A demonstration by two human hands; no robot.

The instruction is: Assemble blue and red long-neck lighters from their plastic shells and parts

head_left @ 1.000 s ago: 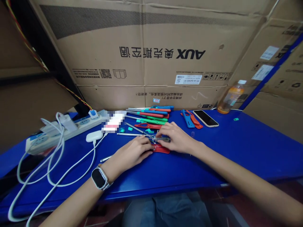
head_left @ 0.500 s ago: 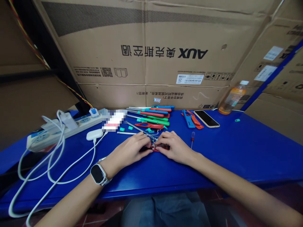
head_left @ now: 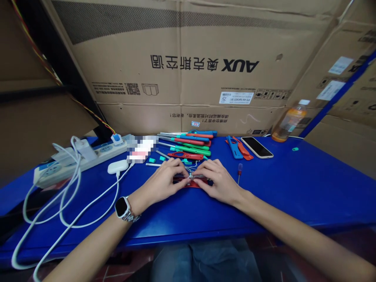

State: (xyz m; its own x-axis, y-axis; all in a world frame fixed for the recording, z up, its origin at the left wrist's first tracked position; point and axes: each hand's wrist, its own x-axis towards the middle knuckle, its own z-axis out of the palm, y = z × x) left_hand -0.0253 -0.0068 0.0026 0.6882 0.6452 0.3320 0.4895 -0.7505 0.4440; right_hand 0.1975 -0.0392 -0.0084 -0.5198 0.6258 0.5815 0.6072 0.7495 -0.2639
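Note:
Thumb and fingers of my left hand (head_left: 167, 178) are closed in a pinch on a small pale, partly metallic lighter part (head_left: 190, 176). From the other side, my right hand (head_left: 219, 181) pinches the same part, which looks clear toward the right. Beneath the fingertips lies a red lighter shell (head_left: 193, 184), partly covered by both hands. Thin wires and a metal tube (head_left: 152, 164) lie just behind my left hand. A red lighter handle (head_left: 186, 156) rests a little farther back.
Several long-nozzle lighters (head_left: 194, 143) lie behind my hands. Blue and red shells (head_left: 234, 148), a phone (head_left: 257, 147), a screwdriver (head_left: 240, 172) and a bottle (head_left: 289, 121) are on the right. On the left are a power strip (head_left: 101, 154) and white cables (head_left: 96, 203).
Both hands have lifted slightly off the red shell, raising the small part, and more of the shell shows beneath. My left wrist has turned a little.

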